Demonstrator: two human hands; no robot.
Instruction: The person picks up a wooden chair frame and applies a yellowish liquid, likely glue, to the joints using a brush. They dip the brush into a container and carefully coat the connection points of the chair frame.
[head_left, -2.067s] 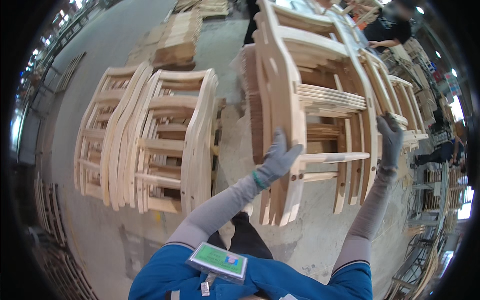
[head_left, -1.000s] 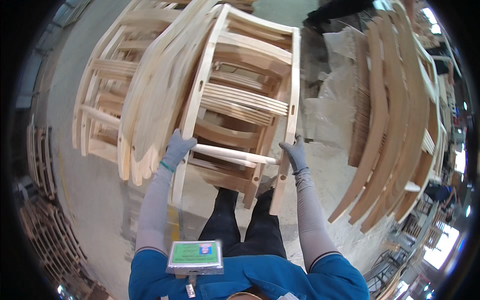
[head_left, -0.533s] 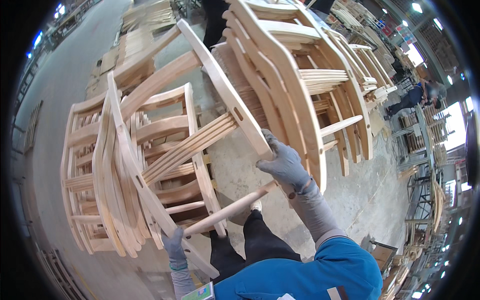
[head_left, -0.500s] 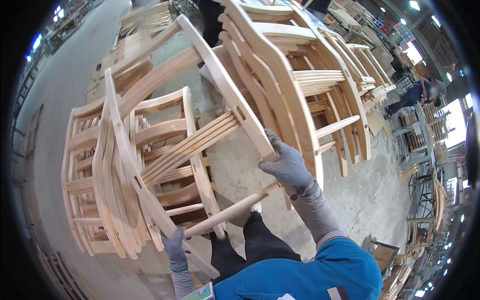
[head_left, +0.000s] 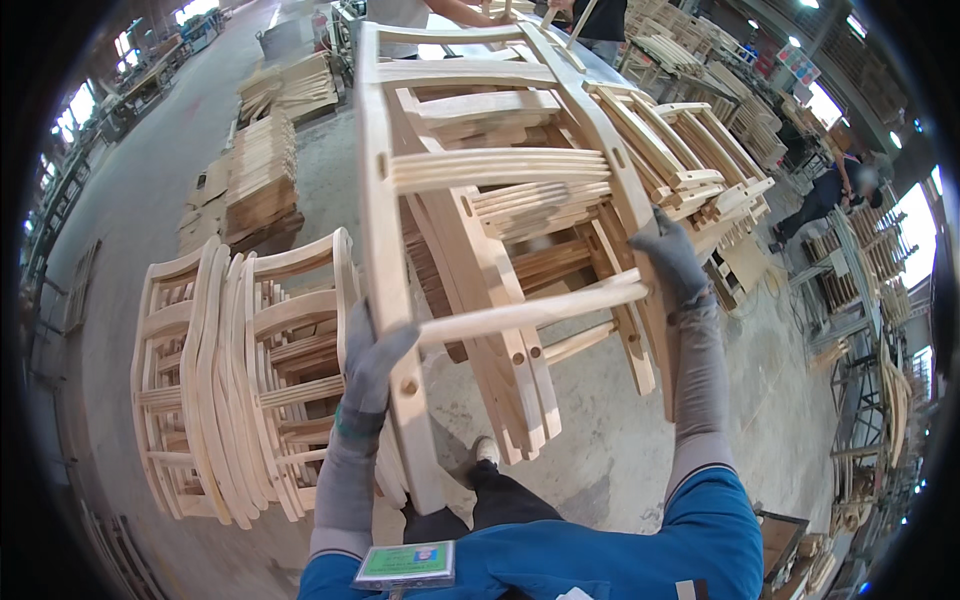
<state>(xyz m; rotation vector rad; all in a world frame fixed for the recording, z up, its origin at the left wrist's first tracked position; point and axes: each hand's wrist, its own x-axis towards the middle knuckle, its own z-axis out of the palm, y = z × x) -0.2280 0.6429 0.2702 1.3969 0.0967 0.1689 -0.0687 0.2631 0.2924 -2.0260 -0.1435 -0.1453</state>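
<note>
Just beyond my fingers stands a thick stack of pale wooden frames with curved posts (head_left: 525, 400), and in front of it I hold one similar pale, slatted wooden frame (head_left: 500, 170); I cannot tell whether they touch. My grey-gloved left hand (head_left: 375, 360) is wrapped around its left post (head_left: 375, 230) and my grey-gloved right hand (head_left: 672, 262) around its right post (head_left: 630, 195), near the round wooden rung (head_left: 530, 312), presumably because opposite holds balance the weight.
</note>
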